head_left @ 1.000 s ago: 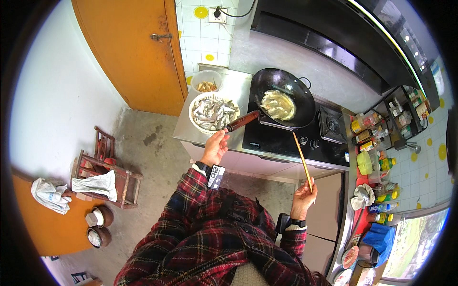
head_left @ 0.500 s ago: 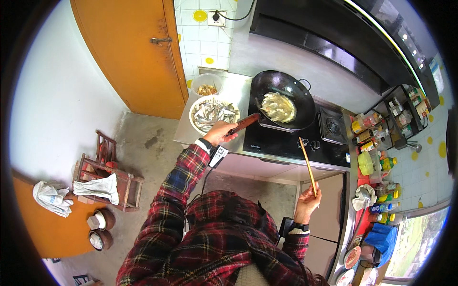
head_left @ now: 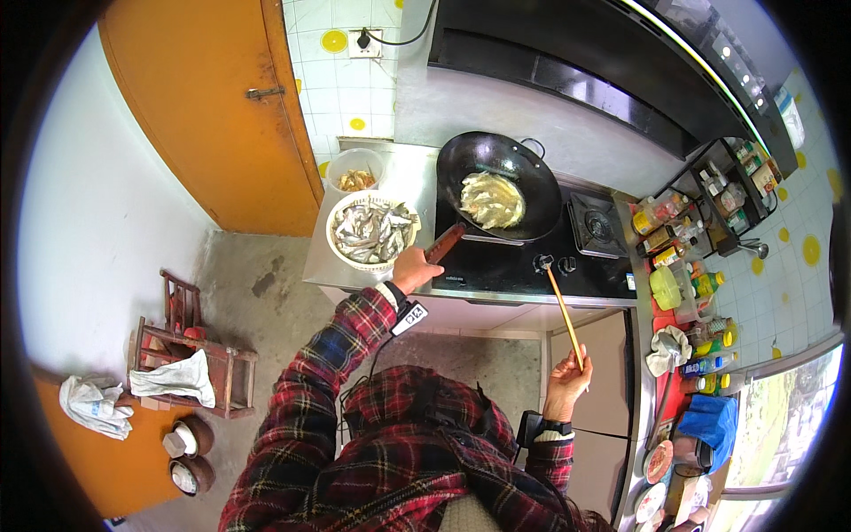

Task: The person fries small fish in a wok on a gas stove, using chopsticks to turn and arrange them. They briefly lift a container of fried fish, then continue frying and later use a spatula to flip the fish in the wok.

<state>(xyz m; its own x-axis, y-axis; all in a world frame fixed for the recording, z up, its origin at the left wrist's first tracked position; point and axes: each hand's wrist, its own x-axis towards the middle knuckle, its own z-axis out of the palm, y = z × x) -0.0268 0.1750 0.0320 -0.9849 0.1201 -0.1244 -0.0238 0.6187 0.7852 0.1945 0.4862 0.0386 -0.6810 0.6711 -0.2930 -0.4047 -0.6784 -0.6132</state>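
My left hand (head_left: 414,269) is closed round the brown wooden handle (head_left: 446,243) of a black wok (head_left: 452,168). The wok sits tilted over the left burner of a black gas stove (head_left: 496,272). Several pale, partly browned fish (head_left: 492,199) lie clumped together in its bottom. Lower right, my right hand (head_left: 567,381) holds a pair of long wooden chopsticks (head_left: 565,312). Their tips point forward over the stove's front, by the knobs, apart from the wok. Left of the wok stands a white basket (head_left: 331,232) full of small silvery fish (head_left: 370,230).
Behind the basket is a clear plastic tub (head_left: 379,163) with brownish pieces. A second burner (head_left: 597,223) lies right of the wok. Bottles and a spice rack (head_left: 740,199) line the right wall. The range hood (head_left: 567,75) overhangs the stove. Wooden chairs (head_left: 191,355) stand at left.
My view has shifted right, so the scene sits further left. My left hand and the wok handle have swung nearer to me and rightward relative to the stove. Both grips are unchanged.
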